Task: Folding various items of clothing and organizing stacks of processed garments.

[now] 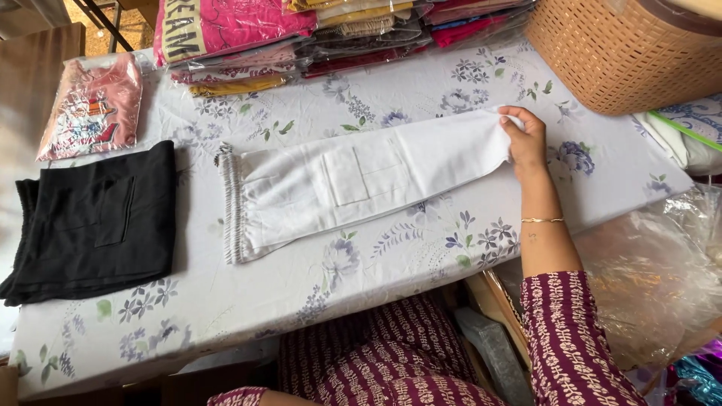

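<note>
A woven tan basket sits upper right, its contents hidden. At centre frame, soft white folded trousers lie on the floral-sheeted worktop, and the right hand pinches their right-end hem between closed fingers. Folded black cloth lies at left; bagged garments are stacked along the top.

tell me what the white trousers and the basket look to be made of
White trousers: apparently soft woven cotton-like fabric, matte, creasing where the right hand pinches the hem, gathered elastic waistband. Basket: probably moulded plastic imitating wicker, judging by its uniform tan weave and slight sheen.
</note>
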